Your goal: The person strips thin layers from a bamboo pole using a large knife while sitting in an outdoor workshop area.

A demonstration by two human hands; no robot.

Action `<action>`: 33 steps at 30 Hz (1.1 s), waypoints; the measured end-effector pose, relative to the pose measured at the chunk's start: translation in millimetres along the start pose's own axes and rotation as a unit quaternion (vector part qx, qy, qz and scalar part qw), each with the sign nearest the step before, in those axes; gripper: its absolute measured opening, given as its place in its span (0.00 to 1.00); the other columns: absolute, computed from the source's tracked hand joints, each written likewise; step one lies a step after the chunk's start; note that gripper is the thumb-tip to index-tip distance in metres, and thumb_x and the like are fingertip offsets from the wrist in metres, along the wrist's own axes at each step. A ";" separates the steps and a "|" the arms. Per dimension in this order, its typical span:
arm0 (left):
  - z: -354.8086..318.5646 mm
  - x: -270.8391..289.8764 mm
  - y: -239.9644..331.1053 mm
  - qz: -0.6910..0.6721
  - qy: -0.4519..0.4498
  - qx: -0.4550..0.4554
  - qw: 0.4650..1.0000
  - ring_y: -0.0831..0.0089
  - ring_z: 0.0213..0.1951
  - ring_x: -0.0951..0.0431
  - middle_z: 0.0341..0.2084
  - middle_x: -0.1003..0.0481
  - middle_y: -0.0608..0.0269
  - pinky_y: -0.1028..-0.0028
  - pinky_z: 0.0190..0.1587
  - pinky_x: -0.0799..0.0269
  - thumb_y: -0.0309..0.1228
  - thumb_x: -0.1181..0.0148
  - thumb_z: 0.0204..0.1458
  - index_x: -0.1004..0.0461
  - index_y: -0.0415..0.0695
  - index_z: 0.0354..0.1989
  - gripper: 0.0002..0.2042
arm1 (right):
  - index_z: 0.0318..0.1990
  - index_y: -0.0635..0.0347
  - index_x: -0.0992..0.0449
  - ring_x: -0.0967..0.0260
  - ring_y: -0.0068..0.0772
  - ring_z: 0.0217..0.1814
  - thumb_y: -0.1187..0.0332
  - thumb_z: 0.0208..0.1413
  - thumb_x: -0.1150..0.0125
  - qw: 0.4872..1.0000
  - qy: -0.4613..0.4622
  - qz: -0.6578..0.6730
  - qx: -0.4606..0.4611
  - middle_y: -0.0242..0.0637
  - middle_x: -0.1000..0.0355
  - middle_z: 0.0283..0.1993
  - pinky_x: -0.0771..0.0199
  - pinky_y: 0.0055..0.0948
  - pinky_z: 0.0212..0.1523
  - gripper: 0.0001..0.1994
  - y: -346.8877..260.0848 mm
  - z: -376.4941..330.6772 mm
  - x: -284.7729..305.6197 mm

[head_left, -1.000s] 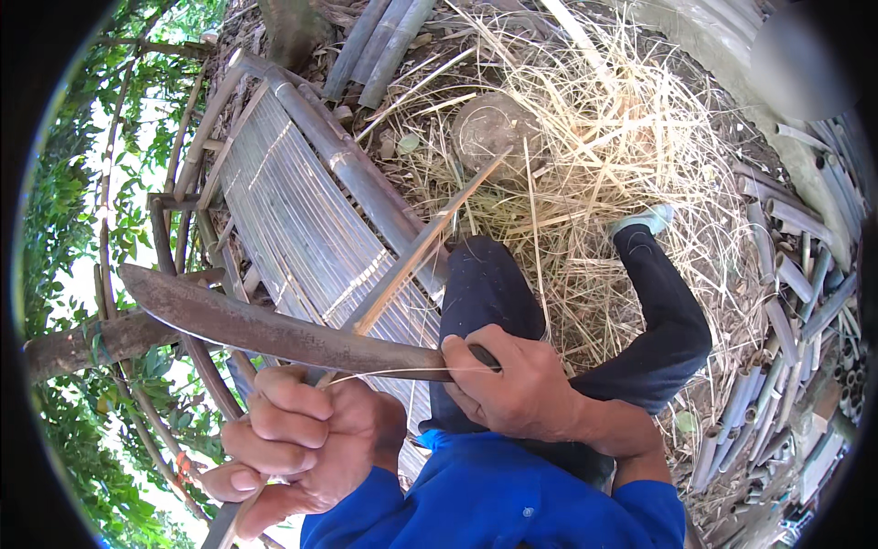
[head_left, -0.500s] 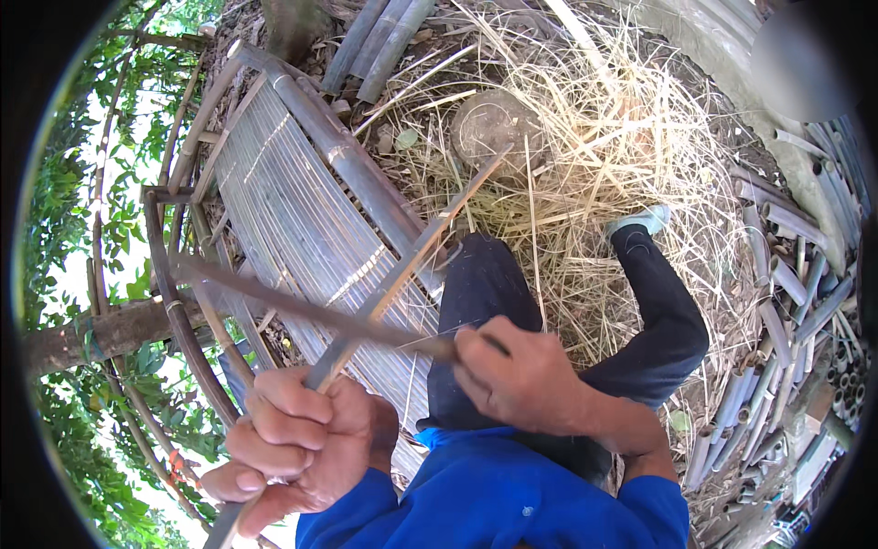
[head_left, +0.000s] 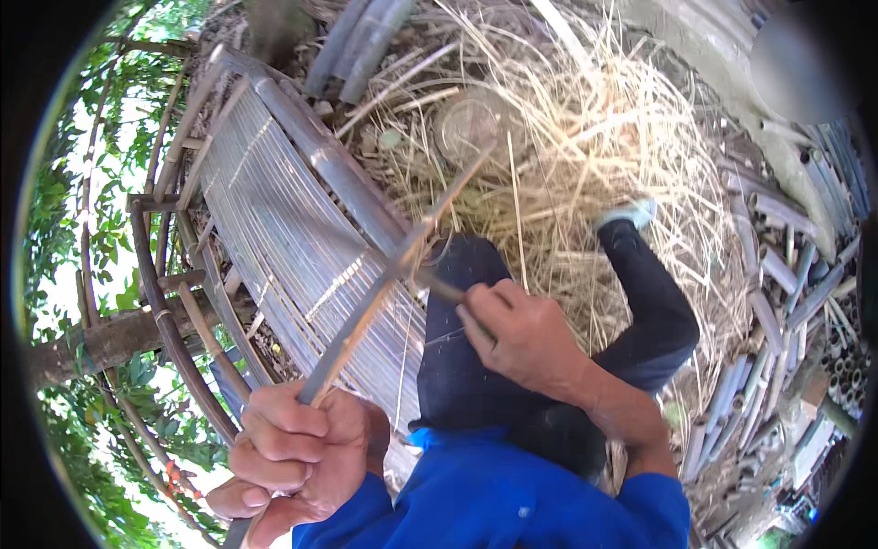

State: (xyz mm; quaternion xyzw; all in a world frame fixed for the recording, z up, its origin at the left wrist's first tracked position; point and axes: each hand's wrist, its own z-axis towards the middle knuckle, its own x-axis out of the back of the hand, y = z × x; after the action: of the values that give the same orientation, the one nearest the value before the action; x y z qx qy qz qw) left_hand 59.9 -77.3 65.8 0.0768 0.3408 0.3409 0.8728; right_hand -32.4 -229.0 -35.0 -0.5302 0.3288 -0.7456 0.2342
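Note:
My left hand (head_left: 288,457) is closed in a fist around a long split bamboo strip (head_left: 352,334). The strip slants away from me toward the upper right, grey on one face and pale brown along its cut edge. My right hand (head_left: 526,339) grips a long-bladed knife (head_left: 441,286) in front of my thigh. The blade is smeared by motion over the strip, so I cannot tell whether the two touch. The strip's far end lies, in the picture, over a round wooden block (head_left: 471,123) on the ground.
A slatted bamboo bench (head_left: 283,201) stands at my left. Pale bamboo shavings (head_left: 594,137) cover the ground ahead, around my foot. Cut bamboo poles (head_left: 768,366) are piled at the right, and several more (head_left: 361,46) lie at the far side. Bamboo railings (head_left: 165,302) and leaves border the left.
The knife blade has swung from lying across the strip near my left hand to farther up it, and is now blurred. My right hand moved slightly; the left keeps its grip.

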 end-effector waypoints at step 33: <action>21.8 21.5 3.9 -0.039 -0.011 0.024 0.999 0.82 0.13 0.52 0.14 0.45 0.74 0.75 0.20 0.56 0.44 0.43 0.61 0.34 0.45 0.29 0.17 | 0.36 0.58 0.29 0.30 0.40 0.26 0.68 0.56 0.38 0.997 0.023 -0.064 0.026 0.36 0.35 0.25 0.24 0.40 0.22 0.07 40.2 17.0 -20.5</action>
State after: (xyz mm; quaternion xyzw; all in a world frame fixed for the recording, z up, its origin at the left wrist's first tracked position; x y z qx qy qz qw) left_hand 83.4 -58.3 72.0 0.0884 0.3425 0.2972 0.8869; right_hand -9.6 -245.9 -74.0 -0.5265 0.2800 -0.7793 0.1925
